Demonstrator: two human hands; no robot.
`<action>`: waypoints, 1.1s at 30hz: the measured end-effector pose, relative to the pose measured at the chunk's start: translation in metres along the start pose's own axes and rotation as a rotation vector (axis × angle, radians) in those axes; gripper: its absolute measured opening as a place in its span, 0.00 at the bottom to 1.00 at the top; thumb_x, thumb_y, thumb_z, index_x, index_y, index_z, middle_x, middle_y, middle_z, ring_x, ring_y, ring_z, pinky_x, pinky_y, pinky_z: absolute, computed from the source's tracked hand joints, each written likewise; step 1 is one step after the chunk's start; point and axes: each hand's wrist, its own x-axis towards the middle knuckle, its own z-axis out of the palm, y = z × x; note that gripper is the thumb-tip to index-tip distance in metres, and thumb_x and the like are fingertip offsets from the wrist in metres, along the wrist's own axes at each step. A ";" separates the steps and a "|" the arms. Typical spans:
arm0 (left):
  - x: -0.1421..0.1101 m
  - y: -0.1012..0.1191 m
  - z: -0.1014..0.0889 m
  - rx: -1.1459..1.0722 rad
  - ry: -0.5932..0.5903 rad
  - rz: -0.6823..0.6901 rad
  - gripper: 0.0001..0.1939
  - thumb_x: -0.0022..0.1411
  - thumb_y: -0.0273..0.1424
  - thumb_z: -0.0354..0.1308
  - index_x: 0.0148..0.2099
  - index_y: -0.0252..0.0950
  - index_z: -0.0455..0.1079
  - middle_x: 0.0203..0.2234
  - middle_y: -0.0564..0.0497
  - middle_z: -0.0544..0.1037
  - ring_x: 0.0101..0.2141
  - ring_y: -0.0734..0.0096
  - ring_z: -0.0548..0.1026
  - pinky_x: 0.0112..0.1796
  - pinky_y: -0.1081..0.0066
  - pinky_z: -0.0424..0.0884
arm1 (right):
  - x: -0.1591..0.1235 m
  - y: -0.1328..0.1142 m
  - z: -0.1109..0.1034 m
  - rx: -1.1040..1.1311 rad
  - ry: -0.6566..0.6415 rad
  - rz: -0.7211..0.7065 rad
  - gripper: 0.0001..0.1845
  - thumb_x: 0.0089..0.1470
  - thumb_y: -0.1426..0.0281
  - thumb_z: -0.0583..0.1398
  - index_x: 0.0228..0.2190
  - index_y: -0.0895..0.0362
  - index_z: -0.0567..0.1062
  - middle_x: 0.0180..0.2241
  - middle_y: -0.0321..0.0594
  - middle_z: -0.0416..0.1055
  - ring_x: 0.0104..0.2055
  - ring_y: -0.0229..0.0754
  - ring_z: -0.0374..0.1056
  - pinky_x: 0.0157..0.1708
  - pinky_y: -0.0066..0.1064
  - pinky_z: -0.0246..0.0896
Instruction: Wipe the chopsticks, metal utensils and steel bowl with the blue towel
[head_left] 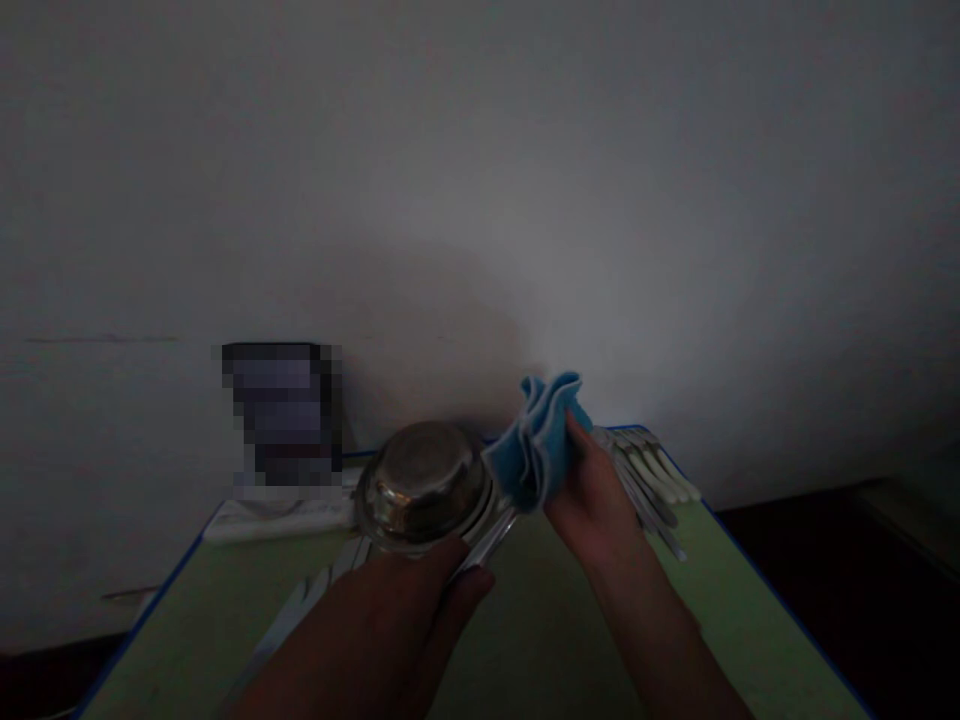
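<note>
My left hand (405, 610) is closed on the metal handle (491, 540) of a piece of cutlery, pinched between thumb and fingers. The far end of that piece goes into a bunched blue cloth (544, 440), so I cannot tell whether it is a spoon, fork or knife. My right hand (592, 490) grips the cloth from the right side, wrapped about the hidden end. Just beyond my left hand, a shiny metal bowl (424, 480) rests upside down on the table.
The green table (720, 600) has a blue edge and stands against a pale wall. Several pieces of cutlery (652, 475), some cream-handled, lie at the back right. More cutlery (300, 600) lies by my left forearm. A blurred-out upright dark object (281, 410) stands at the back left.
</note>
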 end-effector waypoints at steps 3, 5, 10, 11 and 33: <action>0.000 0.000 -0.002 0.015 0.016 -0.025 0.17 0.65 0.41 0.39 0.41 0.42 0.67 0.35 0.49 0.79 0.34 0.59 0.76 0.33 0.64 0.67 | -0.002 0.003 0.004 0.016 0.102 0.055 0.11 0.55 0.71 0.54 0.39 0.58 0.71 0.29 0.37 0.76 0.33 0.37 0.72 0.38 0.32 0.70; -0.001 0.001 -0.003 0.025 0.011 -0.036 0.17 0.65 0.41 0.39 0.40 0.42 0.67 0.34 0.49 0.79 0.34 0.59 0.77 0.33 0.64 0.68 | -0.003 0.004 0.005 0.021 0.132 0.069 0.13 0.55 0.73 0.54 0.42 0.59 0.70 0.30 0.38 0.77 0.35 0.38 0.73 0.41 0.34 0.68; -0.002 0.005 -0.005 0.032 -0.007 -0.064 0.16 0.65 0.40 0.39 0.42 0.43 0.67 0.34 0.50 0.79 0.34 0.58 0.77 0.33 0.63 0.67 | -0.003 0.002 0.006 0.039 0.178 0.091 0.13 0.55 0.75 0.53 0.42 0.59 0.71 0.29 0.38 0.77 0.34 0.39 0.73 0.43 0.36 0.67; -0.002 0.006 -0.005 0.037 -0.007 -0.069 0.16 0.65 0.39 0.39 0.43 0.43 0.67 0.34 0.50 0.79 0.34 0.58 0.77 0.32 0.63 0.67 | -0.003 0.001 0.006 0.046 0.184 0.101 0.13 0.55 0.74 0.53 0.42 0.59 0.71 0.28 0.38 0.77 0.34 0.39 0.73 0.43 0.37 0.67; -0.004 -0.001 0.002 -0.001 -0.026 -0.008 0.13 0.63 0.40 0.44 0.43 0.43 0.67 0.35 0.50 0.78 0.34 0.61 0.76 0.32 0.67 0.67 | 0.001 0.003 -0.016 0.360 -0.160 0.061 0.12 0.50 0.64 0.54 0.19 0.56 0.65 0.14 0.27 0.59 0.15 0.28 0.55 0.14 0.19 0.52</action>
